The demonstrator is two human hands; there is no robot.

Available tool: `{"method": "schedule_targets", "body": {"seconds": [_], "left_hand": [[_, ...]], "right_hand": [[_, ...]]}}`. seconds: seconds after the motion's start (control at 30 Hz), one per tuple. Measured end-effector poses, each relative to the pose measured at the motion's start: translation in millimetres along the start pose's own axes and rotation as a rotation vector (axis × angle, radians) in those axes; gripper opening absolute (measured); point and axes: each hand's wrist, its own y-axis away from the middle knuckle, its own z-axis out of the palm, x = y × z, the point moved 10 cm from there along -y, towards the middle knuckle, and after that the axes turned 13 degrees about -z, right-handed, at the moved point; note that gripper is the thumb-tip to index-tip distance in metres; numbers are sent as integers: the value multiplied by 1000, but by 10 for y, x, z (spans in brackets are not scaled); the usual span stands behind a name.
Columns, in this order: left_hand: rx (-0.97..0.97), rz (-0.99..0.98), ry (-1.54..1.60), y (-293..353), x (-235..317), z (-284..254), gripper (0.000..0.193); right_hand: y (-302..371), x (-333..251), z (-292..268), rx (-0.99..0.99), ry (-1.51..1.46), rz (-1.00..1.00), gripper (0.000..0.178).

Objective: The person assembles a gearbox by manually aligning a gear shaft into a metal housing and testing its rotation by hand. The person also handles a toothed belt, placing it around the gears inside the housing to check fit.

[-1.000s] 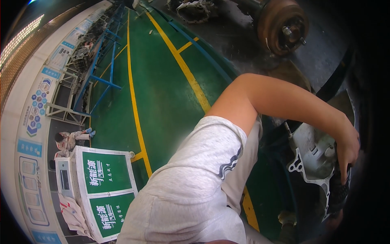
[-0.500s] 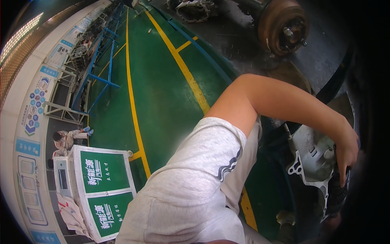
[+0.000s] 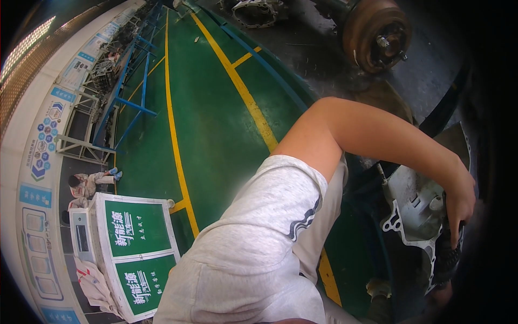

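The green-panelled cabinet [image 3: 141,256] has slid slightly toward nine o'clock; the left hand [image 3: 462,198] stays at three, fingers [image 3: 456,231] bent down to the dark ridged part [image 3: 448,259] at four beside the pale housing [image 3: 414,200], grip untellable; work there seems unchanged.

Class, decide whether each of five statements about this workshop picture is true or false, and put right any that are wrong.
1. The left hand is at a dark ribbed part. True.
2. The floor is plain blue. False: the floor is green with yellow lines.
3. A rusty drum shows at the upper right. True.
4. The near sleeve is solid black. False: the sleeve is light grey with dark stripes.
5. A pale metal casing is near the left hand. True.
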Motion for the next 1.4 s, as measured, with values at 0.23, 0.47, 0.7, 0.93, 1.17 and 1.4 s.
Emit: {"method": "schedule_targets", "body": {"seconds": [0.23, 0.47, 0.7, 0.93, 1.17, 1.4], "left_hand": [[4, 3, -1, 5, 10, -19, 112], [-5, 21, 4, -6, 11, -23, 112], [66, 31, 57, 109, -2, -107, 109], [92, 70, 31, 190, 29, -171, 107], [99, 58, 58, 262, 45, -231, 106], [40, 63, 33, 467, 133, -387, 96]], "right_hand": [[49, 18, -4, -29, -30, 4, 59], [42, 75, 7, -117, -157, 35, 60], [23, 130, 9, -254, -350, 87, 61], [48, 139, -26, -273, -386, 97, 61], [68, 200, -97, -275, -411, 98, 62], [170, -153, -189, -40, 129, 142, 67]]}}
